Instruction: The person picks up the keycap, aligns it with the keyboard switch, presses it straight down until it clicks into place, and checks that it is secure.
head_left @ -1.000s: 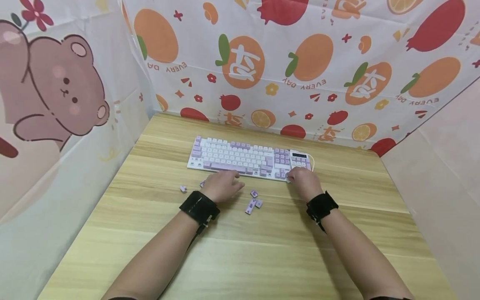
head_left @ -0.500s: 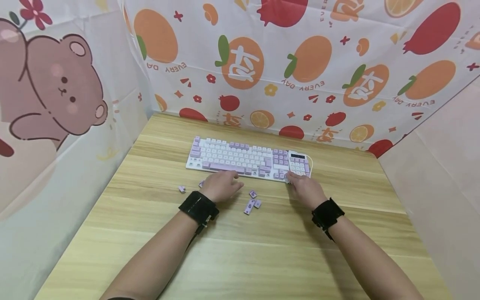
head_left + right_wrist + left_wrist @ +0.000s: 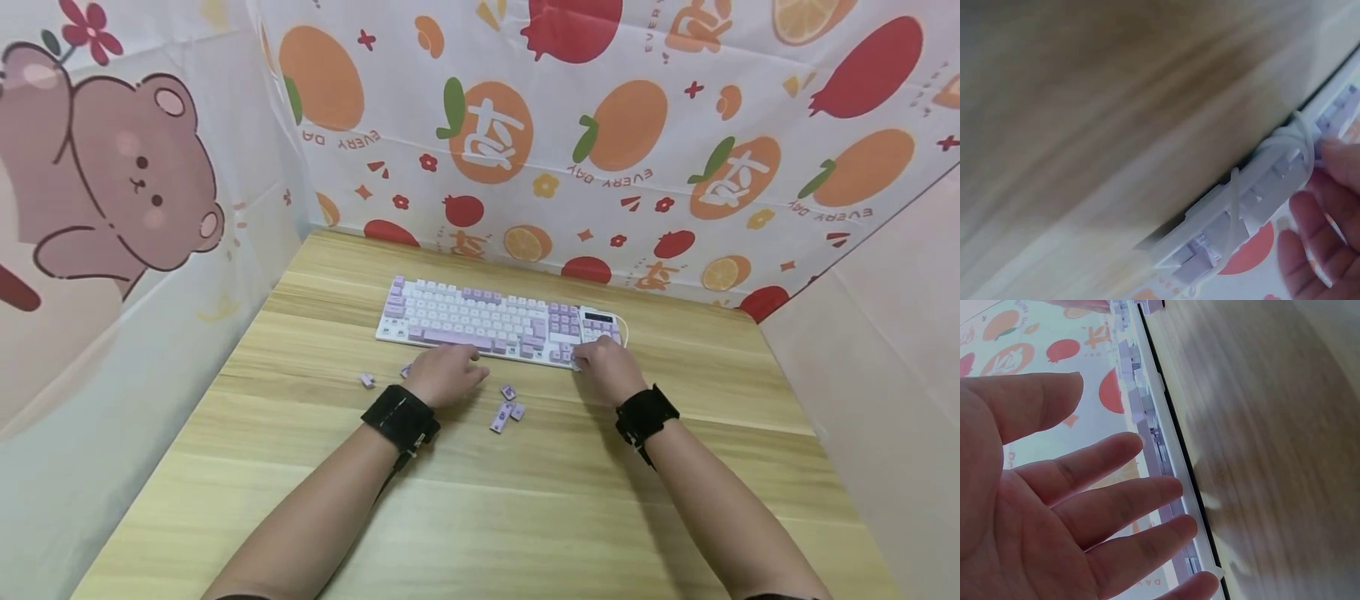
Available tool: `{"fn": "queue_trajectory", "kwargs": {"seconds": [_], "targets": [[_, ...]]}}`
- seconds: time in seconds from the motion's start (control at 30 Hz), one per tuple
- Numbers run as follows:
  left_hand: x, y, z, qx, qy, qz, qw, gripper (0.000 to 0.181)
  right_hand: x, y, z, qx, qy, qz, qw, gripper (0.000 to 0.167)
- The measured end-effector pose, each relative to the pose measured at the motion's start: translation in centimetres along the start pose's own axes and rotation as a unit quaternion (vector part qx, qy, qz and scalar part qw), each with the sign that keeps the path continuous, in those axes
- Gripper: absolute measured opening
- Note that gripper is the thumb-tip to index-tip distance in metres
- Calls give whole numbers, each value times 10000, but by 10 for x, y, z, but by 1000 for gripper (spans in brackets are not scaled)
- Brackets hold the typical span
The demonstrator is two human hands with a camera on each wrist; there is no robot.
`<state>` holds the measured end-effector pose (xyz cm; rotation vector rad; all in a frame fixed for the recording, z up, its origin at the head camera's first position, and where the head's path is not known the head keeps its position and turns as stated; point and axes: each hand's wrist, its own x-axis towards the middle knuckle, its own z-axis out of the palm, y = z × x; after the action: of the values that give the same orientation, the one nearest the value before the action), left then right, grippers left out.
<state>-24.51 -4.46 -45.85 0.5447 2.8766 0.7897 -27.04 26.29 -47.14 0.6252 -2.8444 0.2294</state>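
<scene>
Keyboard (image 3: 480, 318) lies just beyond the left hand (image 3: 444, 375), fingers spread, reaching under the right hand (image 3: 611, 368); whether that pinches anything, I can't tell. Probably light, stiff; best held by its ends.

Lilac and white keyboard (image 3: 487, 320), fruit-printed white cloth (image 3: 558, 142)

Head view: from above, facing forward and down, the farthest off; takes in worktop (image 3: 480, 517), keyboard (image 3: 472, 312), left hand (image 3: 446, 373), right hand (image 3: 611, 367) and cloth (image 3: 585, 150) behind. Left wrist view: close and low at left hand, rolled sideways (worktop lies along the right side). Right wrist view: close at right hand, steeply tilted, worktop upper left. All three share keyboard and cloth.
</scene>
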Motion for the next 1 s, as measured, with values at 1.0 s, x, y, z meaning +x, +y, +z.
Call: {"fn": "queue_trajectory", "kwargs": {"seconds": [1.0], "targets": [[1, 2, -1, 103, 139, -17, 9998, 37, 10, 4, -5, 446, -540, 452, 9965, 10]]}}
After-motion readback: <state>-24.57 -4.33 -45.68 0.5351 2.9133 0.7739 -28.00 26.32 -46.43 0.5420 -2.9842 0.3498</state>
